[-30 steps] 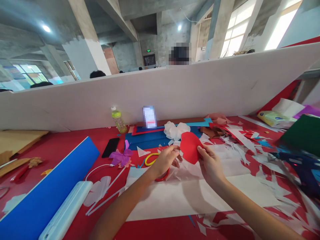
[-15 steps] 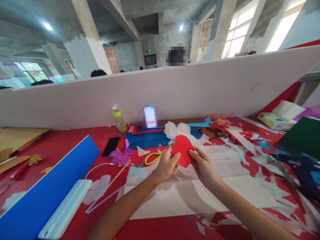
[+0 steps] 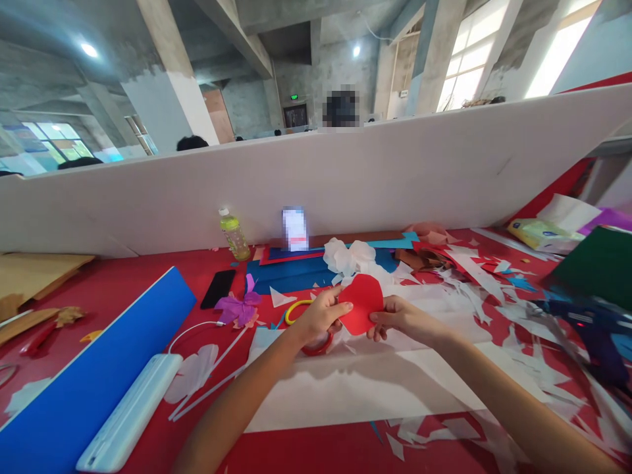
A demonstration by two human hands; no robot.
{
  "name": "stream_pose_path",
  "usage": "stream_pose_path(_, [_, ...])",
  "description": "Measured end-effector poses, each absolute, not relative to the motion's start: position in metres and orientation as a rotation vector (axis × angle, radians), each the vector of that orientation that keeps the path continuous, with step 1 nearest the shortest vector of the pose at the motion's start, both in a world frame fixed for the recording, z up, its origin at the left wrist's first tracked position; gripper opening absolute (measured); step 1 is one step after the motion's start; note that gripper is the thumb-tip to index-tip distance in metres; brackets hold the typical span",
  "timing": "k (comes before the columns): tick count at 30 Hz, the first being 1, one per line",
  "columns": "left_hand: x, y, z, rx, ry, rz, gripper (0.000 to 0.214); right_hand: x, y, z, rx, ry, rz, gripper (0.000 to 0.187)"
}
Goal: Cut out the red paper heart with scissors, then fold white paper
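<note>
A rounded piece of red paper (image 3: 363,303), shaped like a petal with a blunt lower tip, is held up between both hands. My left hand (image 3: 322,312) pinches its left edge, thumb in front. On the opposite side, my right hand (image 3: 399,318) grips the lower right edge between thumb and fingers. Beneath them lies a large white paper sheet (image 3: 365,395). Scissors with a yellow and a red handle loop (image 3: 296,309) lie partly hidden behind my left hand and wrist. Just beyond the red paper sits a white paper flower (image 3: 348,257).
White paper scraps (image 3: 538,355) and a dark blue glue gun (image 3: 587,322) lie on the right. Left are a purple paper flower (image 3: 239,306), a black phone (image 3: 218,289), a white power strip (image 3: 131,411) and a blue board (image 3: 103,368). A bottle (image 3: 234,236) stands by the white partition (image 3: 395,171).
My right hand has shifted its grip lower and turned more sideways on the red paper. Both hands and the paper have dropped slightly, and the red scissor loop now shows.
</note>
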State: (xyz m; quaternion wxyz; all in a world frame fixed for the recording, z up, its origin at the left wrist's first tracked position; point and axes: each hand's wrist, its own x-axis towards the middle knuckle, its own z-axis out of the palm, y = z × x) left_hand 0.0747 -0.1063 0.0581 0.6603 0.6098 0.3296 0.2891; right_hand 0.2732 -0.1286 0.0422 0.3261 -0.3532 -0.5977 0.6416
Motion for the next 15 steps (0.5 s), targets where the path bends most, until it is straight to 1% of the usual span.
stream_pose_path(6, [0.075, -0.100, 0.044, 1.292, 0.802, 0.726, 0.065, 0.268, -0.127, 0.040, -1.016, -1.469, 1.491, 0.027])
stream_pose_path(7, [0.076, -0.100, 0.041, 1.276, 0.809, 0.717, 0.061, 0.267, -0.127, 0.040, -1.035, -1.449, 1.451, 0.028])
stream_pose_path(10, [0.080, -0.101, 0.032, 1.324, 0.786, 0.698, 0.035, 0.264, -0.127, 0.042, -1.082, -1.400, 1.379, 0.031])
stream_pose_path(11, [0.081, -0.102, 0.030, 1.349, 0.765, 0.711, 0.030, 0.263, -0.127, 0.043, -1.092, -1.387, 1.367, 0.032])
stream_pose_path(15, [0.084, -0.102, 0.030, 1.352, 0.713, 0.791, 0.028, 0.261, -0.127, 0.042, -1.114, -1.346, 1.309, 0.033])
